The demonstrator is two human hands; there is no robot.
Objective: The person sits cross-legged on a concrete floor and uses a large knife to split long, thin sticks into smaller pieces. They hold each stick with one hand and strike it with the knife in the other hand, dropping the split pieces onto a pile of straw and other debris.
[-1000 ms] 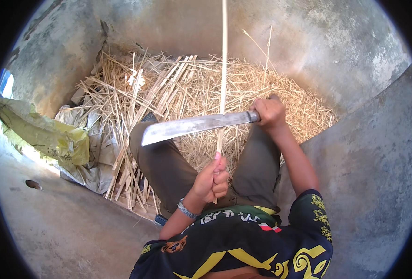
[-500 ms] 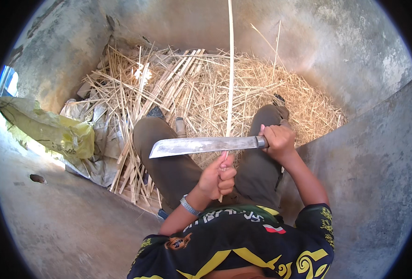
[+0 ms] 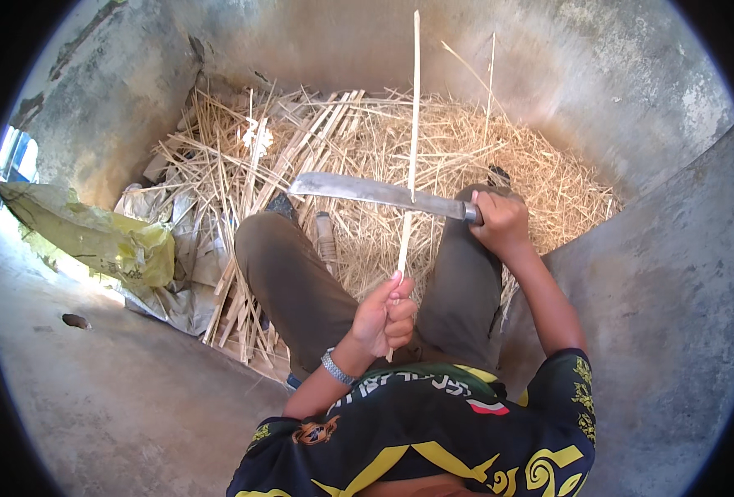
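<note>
My left hand (image 3: 386, 317) is closed round the lower end of a long, pale bamboo strip (image 3: 417, 108), which stretches away from me toward the far wall. In my right hand (image 3: 499, 222) is the dark handle of a machete (image 3: 354, 189). Its broad, worn blade points left and lies across the strip, about midway along, hiding a short part of it. Blade and strip meet or nearly meet there; I cannot tell how deep the edge sits. Both hands are above my lap, between my bent knees.
Thin shavings (image 3: 549, 178) cover the floor ahead. Split bamboo strips (image 3: 309, 149) lie piled at the left, beside a yellowish plastic sack (image 3: 94, 232) and crumpled sheeting (image 3: 189, 294). A stained concrete wall (image 3: 632, 74) curves around. A wrapped handle-like object (image 3: 325, 236) rests between my legs.
The machete has slid away from me along the strip, from just above my left hand to about its middle. My right hand moved forward with it; my left hand stayed nearly in place.
</note>
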